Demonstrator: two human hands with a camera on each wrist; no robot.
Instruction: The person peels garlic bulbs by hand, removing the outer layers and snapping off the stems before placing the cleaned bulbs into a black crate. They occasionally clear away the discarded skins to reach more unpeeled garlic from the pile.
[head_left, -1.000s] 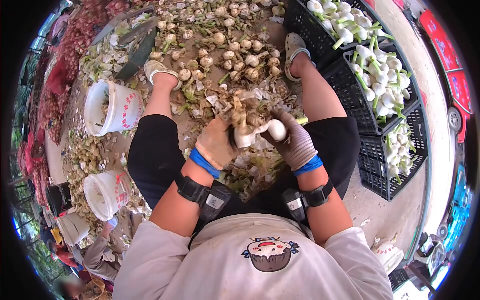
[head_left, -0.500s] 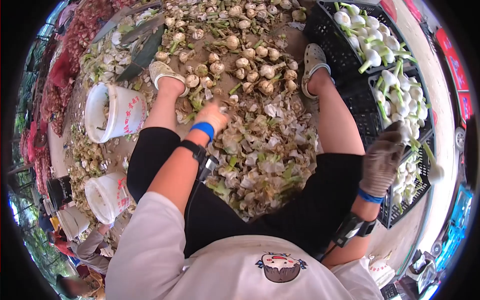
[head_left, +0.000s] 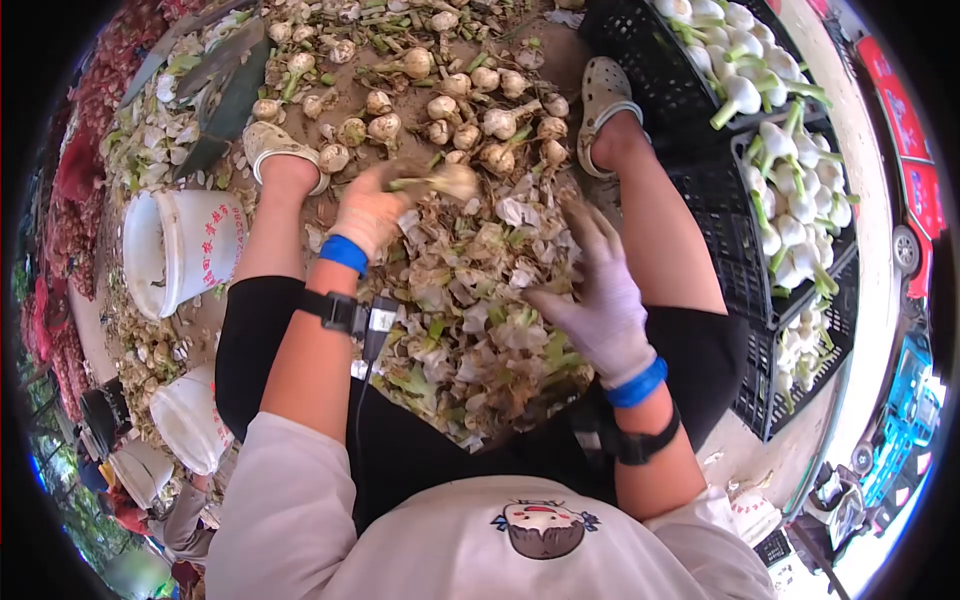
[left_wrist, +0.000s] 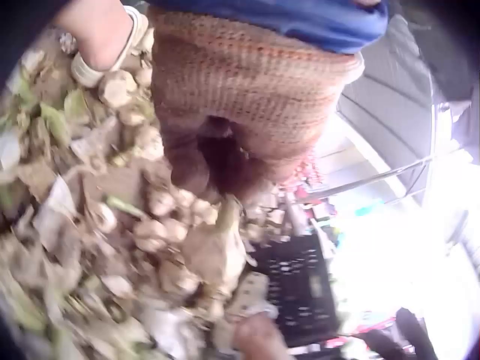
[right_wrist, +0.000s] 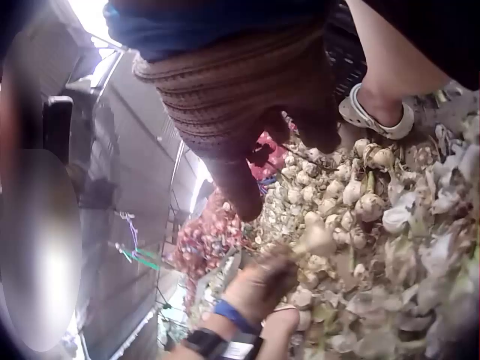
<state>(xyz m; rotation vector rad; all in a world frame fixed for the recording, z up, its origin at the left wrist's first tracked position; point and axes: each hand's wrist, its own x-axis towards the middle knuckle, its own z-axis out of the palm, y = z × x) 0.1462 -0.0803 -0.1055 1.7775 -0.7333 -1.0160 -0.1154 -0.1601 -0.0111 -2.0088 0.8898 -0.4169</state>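
Observation:
My gloved left hand [head_left: 370, 212] pinches an unpeeled garlic bulb [head_left: 455, 182] by its stem, above the front of the garlic pile. In the left wrist view the same bulb [left_wrist: 216, 251] hangs below the curled fingers of the glove [left_wrist: 247, 82]. My gloved right hand [head_left: 603, 305] is apart from it, over the right side of the peelings, thumb and fingers spread with nothing between them. Under both hands lies a heap of dry garlic skins [head_left: 480, 320]. Beyond it, several unpeeled garlic bulbs [head_left: 500, 122] with cut stems lie on the ground.
Black crates [head_left: 690, 190] of peeled white garlic [head_left: 795, 195] stand along the right. White buckets [head_left: 165, 255] are at the left, near a dark green sheet [head_left: 222, 115] and red net sacks [head_left: 75, 175]. My legs, in clogs [head_left: 605, 100], flank the heap.
Both hands were together on a whitish bulb, then the right hand was over by the crates near a white bulb. It has come back empty; the left has picked up an unpeeled garlic bulb.

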